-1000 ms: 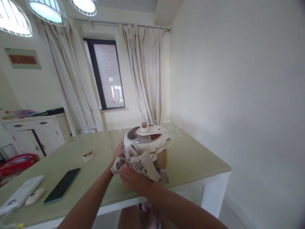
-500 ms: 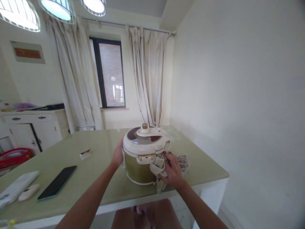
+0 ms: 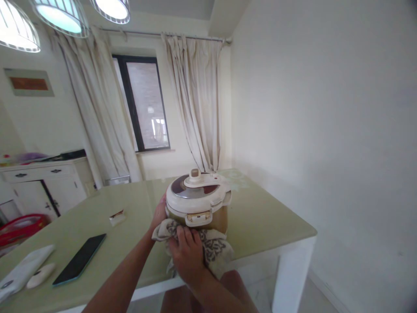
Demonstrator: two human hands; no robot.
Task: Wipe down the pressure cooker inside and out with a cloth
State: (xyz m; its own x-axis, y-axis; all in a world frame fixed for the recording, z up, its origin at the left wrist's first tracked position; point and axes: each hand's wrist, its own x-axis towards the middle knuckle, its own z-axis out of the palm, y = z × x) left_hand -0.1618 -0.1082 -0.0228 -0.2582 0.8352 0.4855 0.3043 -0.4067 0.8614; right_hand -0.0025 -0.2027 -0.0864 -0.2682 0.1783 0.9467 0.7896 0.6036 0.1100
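Where right fingers [image 3: 189,237] half-curl over cloth [image 3: 215,248], it touches the cooker [image 3: 195,201].

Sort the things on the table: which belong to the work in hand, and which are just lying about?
In use:
- cooker, left hand at its side
- patterned cloth, held by the right hand against the cooker's front

Lying about:
- black phone
- flat white object
- rounded white object
- small packet

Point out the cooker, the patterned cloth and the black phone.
cooker [image 3: 195,203], head view: front of its white lid rim
patterned cloth [image 3: 216,250], head view: printed area toward its right side
black phone [image 3: 80,259], head view: middle of its dark upper face
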